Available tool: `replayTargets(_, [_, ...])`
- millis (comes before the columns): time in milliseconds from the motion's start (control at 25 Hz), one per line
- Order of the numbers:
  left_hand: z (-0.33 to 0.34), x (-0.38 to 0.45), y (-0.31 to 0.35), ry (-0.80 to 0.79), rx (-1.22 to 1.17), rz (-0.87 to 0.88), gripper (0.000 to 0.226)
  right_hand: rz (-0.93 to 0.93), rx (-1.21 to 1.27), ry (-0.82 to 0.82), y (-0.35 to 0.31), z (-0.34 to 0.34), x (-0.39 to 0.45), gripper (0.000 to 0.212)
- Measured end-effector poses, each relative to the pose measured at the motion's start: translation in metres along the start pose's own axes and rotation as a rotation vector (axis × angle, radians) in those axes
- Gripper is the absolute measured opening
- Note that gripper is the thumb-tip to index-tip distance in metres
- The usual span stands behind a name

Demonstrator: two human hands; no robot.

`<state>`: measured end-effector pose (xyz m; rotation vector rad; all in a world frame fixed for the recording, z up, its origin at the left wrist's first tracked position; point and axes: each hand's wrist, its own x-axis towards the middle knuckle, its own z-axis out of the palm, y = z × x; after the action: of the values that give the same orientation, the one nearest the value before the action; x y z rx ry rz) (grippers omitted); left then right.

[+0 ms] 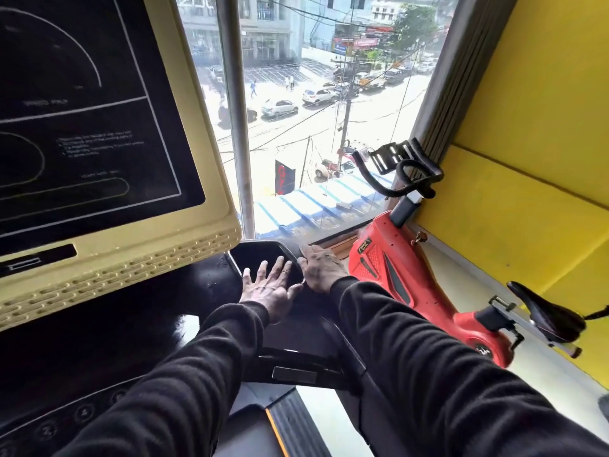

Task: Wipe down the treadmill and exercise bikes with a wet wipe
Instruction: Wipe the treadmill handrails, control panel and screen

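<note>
While both hands' fingers lie flat, left hand (pixel 271 285) and right hand (pixel 321 267) press glossy black treadmill plastic (pixel 263 255).

Console bezel (pixel 211 179) — matt cream plastic; bike shroud (pixel 389 258) — glossy red.

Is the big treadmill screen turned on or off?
It looks off. The treadmill screen is dark, showing only thin pale printed lines and small text, with no lit numbers or glow. Whether the machine has power, I cannot tell.

Left: the treadmill console (pixel 99 143) overhangs your hands, blocking upward room.
Right: the red exercise bike (pixel 425 291) stands near; a gap lies between.
Ahead: window glass (pixel 329 110).
</note>
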<state>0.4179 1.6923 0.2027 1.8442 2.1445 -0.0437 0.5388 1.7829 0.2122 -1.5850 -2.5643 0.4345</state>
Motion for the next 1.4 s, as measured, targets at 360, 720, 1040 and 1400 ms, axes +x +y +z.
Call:
replayTargets(360, [-0.001, -0.003, 0.0, 0.001, -0.021, 0.016, 0.064, 0.058, 0.141, 0.064, 0.019, 0.016, -0.043, 0.046])
replayTargets(720, [-0.008, -0.007, -0.009, -0.057, -0.007, 0.203, 0.058, 0.169, -0.07, 0.292, -0.018, 0.041, -0.117, 0.055])
replayTargets(1040, [-0.01, -0.009, 0.006, -0.105, -0.012, 0.367, 0.058, 0.397, -0.212, 0.294, -0.019, 0.053, -0.183, 0.062])
replayTargets(1400, [0.004, -0.015, 0.016, -0.076, 0.071, 0.493, 0.055, 0.353, -0.266, 0.271, -0.018, 0.062, -0.226, 0.061])
